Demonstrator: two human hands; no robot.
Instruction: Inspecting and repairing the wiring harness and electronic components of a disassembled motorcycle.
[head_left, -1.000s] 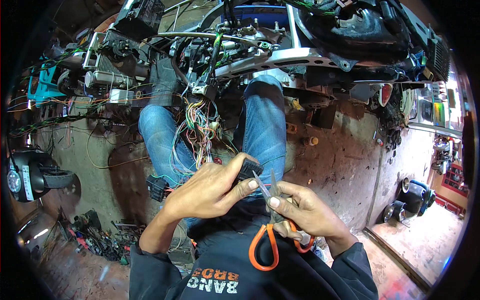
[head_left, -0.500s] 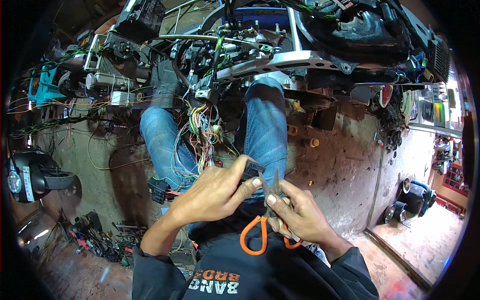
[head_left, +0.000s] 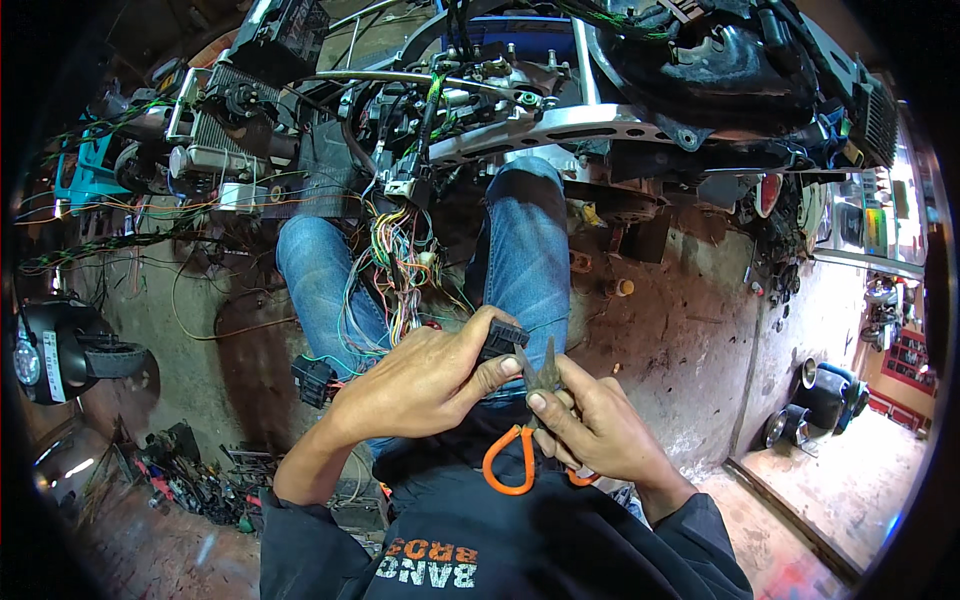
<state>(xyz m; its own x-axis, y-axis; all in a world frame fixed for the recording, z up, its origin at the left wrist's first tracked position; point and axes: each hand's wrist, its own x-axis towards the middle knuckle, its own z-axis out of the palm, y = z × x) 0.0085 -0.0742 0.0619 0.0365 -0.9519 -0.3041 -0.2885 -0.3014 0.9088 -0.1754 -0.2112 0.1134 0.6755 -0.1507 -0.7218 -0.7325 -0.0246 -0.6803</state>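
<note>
My left hand (head_left: 420,385) is closed on a small black plastic connector (head_left: 507,337), pinched between thumb and fingers above my lap. Slots show on its upper face. Orange-handled scissors (head_left: 543,378) are in my right hand (head_left: 600,425), whose fingers wrap round the pivot area instead of sitting in the loops. The blades stand apart, and one tip is beside the connector and my left thumb; whether it touches the connector I cannot tell. A bundle of multicoloured wires (head_left: 403,265) hangs between my knees. Left of my left wrist is another black connector (head_left: 314,381) with wires.
A motorcycle frame (head_left: 560,122) with a silver rail spans the space beyond my knees. On its left sits a radiator (head_left: 205,115). A black headlight unit (head_left: 60,355) is at far left, above a heap of loose parts (head_left: 190,480). Black cylindrical parts (head_left: 825,395) lie at right.
The connector has tilted in my left hand, so its slotted face shows more. My right hand and the scissors have shifted slightly upward, and more of the pivot shows.
</note>
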